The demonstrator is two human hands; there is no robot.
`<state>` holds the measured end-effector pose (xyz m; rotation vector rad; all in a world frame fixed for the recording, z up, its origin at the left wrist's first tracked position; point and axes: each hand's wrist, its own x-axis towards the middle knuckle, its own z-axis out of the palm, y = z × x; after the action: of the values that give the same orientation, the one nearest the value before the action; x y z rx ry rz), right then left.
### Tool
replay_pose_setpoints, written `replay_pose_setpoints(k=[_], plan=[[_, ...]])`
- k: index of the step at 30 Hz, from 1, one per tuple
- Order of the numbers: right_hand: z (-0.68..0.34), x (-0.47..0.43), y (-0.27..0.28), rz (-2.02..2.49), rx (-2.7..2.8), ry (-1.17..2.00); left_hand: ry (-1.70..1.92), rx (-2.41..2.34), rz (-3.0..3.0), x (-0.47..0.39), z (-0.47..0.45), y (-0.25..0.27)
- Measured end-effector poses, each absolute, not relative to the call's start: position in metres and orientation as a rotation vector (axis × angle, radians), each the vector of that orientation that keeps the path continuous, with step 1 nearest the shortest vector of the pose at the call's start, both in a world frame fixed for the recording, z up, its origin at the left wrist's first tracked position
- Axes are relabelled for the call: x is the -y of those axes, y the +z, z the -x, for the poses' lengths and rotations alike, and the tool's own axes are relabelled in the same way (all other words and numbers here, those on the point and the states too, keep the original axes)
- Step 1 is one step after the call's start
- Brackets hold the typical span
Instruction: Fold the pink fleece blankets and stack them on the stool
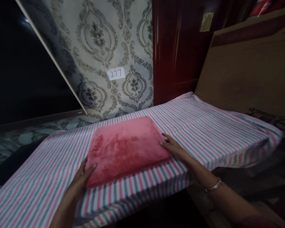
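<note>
A square pink plush cushion point(128, 145) lies flat on a bed-like surface under a striped cloth point(194, 126). Darker red smudges show where its pile is brushed the other way. My left hand point(82, 177) holds the near left edge, thumb on top and fingers along the side. At the right edge, my right hand point(174, 148) grips with its thumb over the top; the other fingers lie along the side. How far the fingers reach underneath is hidden. A silver bangle point(213, 185) circles my right wrist.
Patterned wallpaper point(97, 41) with a paper label point(116, 73) reading 277 stands behind. A dark screen-like panel point(26, 69) is at left. A dark red door point(175, 47) and a large cardboard box point(249, 72) border the right. The cloth hangs over the front edge.
</note>
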<state>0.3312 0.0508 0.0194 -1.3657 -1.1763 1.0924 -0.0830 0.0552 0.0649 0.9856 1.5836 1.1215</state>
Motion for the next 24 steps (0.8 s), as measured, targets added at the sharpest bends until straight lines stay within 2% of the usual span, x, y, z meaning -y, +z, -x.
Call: replay_pose_setpoints(k=[15,24], plan=[[-0.315,-0.044,0.046,1.152,0.945,1.437,1.212,-1.328,-0.848,-0.047,0.069,0.083],[-0.312,-0.011,0.042,1.073,1.013,1.404,1.211,-1.311,-0.869,-0.025,0.088,0.078]])
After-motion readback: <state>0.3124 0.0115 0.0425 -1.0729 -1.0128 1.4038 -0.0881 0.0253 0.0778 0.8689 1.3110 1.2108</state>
